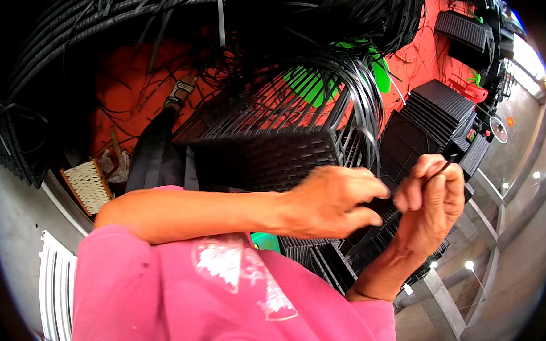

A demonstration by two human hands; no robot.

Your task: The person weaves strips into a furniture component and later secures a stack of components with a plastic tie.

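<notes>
My left hand reaches across from the left in front of a black woven basket frame. Its fingers are slightly blurred; thumb and forefinger stand apart, and I make out nothing between them. Close by on the right, my right hand is raised with its fingers curled closed. A thin black strip pokes out of its pinch. The basket frame has a tightly woven side and open rods above, where long black strips hang loosely over its right corner.
Black strips are heaped behind the frame, with scraps on the red floor. Stacked black woven panels stand at right. Green pieces show through the rods. A cream woven stool sits at left, beside my dark-trousered leg.
</notes>
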